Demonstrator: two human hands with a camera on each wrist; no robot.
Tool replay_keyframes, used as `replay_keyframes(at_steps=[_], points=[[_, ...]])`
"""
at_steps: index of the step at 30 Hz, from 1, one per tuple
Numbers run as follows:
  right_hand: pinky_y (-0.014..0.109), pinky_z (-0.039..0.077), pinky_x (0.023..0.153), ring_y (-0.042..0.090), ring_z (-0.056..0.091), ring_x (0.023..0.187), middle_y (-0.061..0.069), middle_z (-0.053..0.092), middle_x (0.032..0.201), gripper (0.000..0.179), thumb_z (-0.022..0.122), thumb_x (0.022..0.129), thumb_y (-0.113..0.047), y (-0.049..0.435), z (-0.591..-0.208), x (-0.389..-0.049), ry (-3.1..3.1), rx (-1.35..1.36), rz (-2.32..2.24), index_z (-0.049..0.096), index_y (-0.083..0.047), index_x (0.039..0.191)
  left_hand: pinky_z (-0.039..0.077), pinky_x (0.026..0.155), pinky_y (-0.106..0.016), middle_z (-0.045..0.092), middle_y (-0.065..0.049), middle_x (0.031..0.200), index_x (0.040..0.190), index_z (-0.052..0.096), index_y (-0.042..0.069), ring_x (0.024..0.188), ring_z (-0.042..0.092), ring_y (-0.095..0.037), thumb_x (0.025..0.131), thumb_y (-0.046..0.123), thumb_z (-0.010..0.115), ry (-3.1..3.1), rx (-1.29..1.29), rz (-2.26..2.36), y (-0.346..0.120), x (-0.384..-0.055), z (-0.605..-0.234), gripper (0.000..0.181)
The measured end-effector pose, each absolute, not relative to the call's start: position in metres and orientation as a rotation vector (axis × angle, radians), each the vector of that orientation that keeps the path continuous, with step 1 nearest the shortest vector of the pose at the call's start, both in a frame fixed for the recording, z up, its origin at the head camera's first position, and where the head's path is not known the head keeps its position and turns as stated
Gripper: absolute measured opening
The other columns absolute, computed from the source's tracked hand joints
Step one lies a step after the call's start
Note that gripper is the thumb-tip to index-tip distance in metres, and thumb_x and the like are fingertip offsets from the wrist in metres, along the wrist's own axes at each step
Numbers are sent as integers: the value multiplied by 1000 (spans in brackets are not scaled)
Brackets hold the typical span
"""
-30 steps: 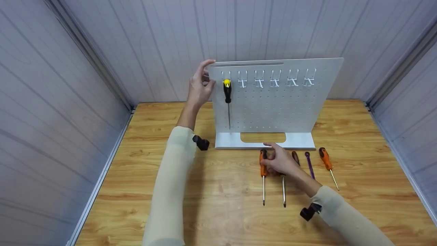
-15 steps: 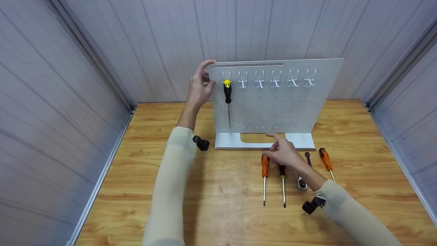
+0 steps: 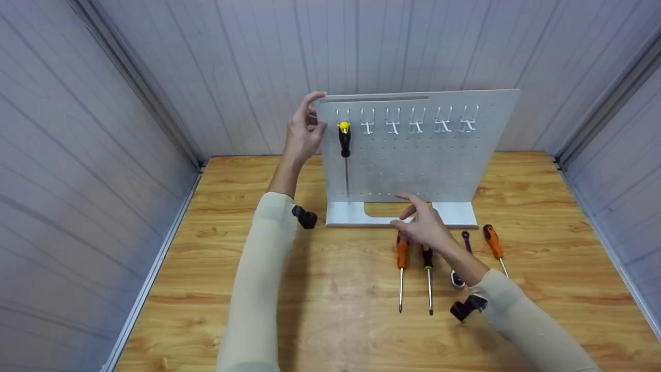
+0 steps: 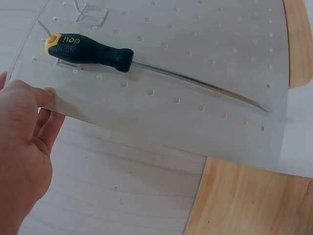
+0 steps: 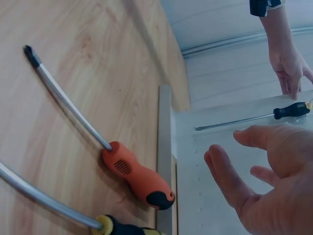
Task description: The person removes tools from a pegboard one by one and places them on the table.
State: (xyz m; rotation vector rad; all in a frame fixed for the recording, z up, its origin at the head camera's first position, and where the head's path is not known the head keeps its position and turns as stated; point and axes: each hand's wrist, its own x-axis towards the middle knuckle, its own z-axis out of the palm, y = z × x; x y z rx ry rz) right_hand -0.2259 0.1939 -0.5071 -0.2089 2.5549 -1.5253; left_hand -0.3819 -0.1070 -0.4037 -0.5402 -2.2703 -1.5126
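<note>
On the light grey pegboard (image 3: pixel 408 168), a black screwdriver with a yellow end (image 3: pixel 345 142) hangs handle up from the leftmost hook. My left hand (image 3: pixel 303 132) grips the board's upper left edge, thumb in front and fingers behind. Over the table near the board's base, my right hand (image 3: pixel 426 227) holds nothing, its thumb and index finger spread. Just below it lies an orange screwdriver (image 3: pixel 402 254), handle toward the board and top partly covered by the hand. Beside that is a black-and-yellow screwdriver (image 3: pixel 427 258). The right wrist view shows the orange handle (image 5: pixel 139 178) apart from the fingers.
Further right lie a purple tool (image 3: pixel 467 240), partly under my forearm, a round silver tool head (image 3: pixel 456 279) and another orange screwdriver (image 3: pixel 492 242). Several white hooks (image 3: pixel 416 121) line the board's top. Pale panels (image 3: pixel 258 67) enclose the wooden table (image 3: pixel 227 268).
My right hand has risen from the left orange screwdriver's handle toward the board's base, and its fingers have spread. That screwdriver shifted very slightly. My left hand stays put.
</note>
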Motion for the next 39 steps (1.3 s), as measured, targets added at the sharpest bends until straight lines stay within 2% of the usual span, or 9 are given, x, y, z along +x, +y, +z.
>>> replay_keyframes(at_steps=[5, 11, 14, 20, 26, 28, 31, 34, 39], points=[[27, 68, 73, 19, 81, 81, 31, 61, 132, 76, 77, 105, -9, 188, -495, -229, 2524, -247, -1636, 42, -7, 172, 62, 91, -32, 71, -18, 116, 159, 56, 13, 96, 71, -20, 106, -8, 64, -2271, -544, -1519, -107, -382, -403, 57], [30, 70, 81, 24, 81, 90, 27, 61, 131, 77, 76, 105, -5, 175, -481, -236, 2500, -305, -1760, 39, -8, 173, 61, 91, -31, 71, -18, 116, 158, 56, 14, 96, 70, -18, 106, -8, 64, -2264, -538, -1522, -109, -382, -403, 57], [25, 68, 81, 22, 81, 91, 25, 63, 131, 76, 77, 105, -6, 168, -474, -239, 2526, -333, -1775, 41, -10, 172, 61, 91, -32, 71, -17, 116, 158, 56, 15, 96, 70, -19, 106, -8, 64, -2257, -537, -1524, -109, -381, -402, 57], [26, 68, 81, 13, 78, 86, 23, 66, 132, 75, 80, 103, -6, 154, -461, -244, 2564, -401, -1798, 47, -14, 170, 61, 92, -32, 69, -11, 113, 158, 56, 16, 97, 70, -19, 107, -7, 65, -2278, -522, -1523, -107, -380, -400, 57], [24, 65, 81, 34, 81, 97, 22, 69, 133, 73, 81, 102, -7, 143, -452, -253, 2641, -489, -1817, 50, -13, 169, 61, 91, -31, 66, -7, 112, 158, 57, 16, 97, 69, -18, 107, -7, 65, -2288, -510, -1515, -106, -380, -400, 57], [30, 66, 86, 39, 81, 104, 24, 70, 135, 73, 81, 102, -8, 141, -451, -256, 2671, -505, -1819, 50, -13, 168, 61, 91, -31, 67, -9, 113, 158, 57, 16, 97, 70, -18, 107, -7, 65, -2291, -514, -1511, -105, -380, -401, 57], [47, 66, 98, 44, 78, 115, 29, 68, 140, 73, 81, 102, -8, 136, -449, -262, 2682, -537, -1845, 49, -12, 169, 61, 91, -31, 69, -13, 114, 159, 56, 16, 97, 70, -19, 107, -7, 65, -2294, -515, -1510, -105, -381, -401, 57], [62, 61, 110, 51, 72, 129, 34, 64, 145, 74, 80, 103, -7, 131, -448, -270, 2661, -585, -1886, 48, -12, 170, 61, 91, -32, 69, -13, 115, 159, 56, 16, 98, 71, -20, 107, -7, 65, -2293, -514, -1508, -105, -381, -402, 57], [69, 55, 118, 53, 65, 141, 34, 62, 149, 76, 80, 102, -7, 122, -446, -282, 2644, -616, -1912, 46, -13, 171, 63, 94, -35, 71, -14, 116, 159, 56, 16, 99, 73, -22, 107, -6, 65, -2294, -517, -1497, -106, -380, -402, 57]])
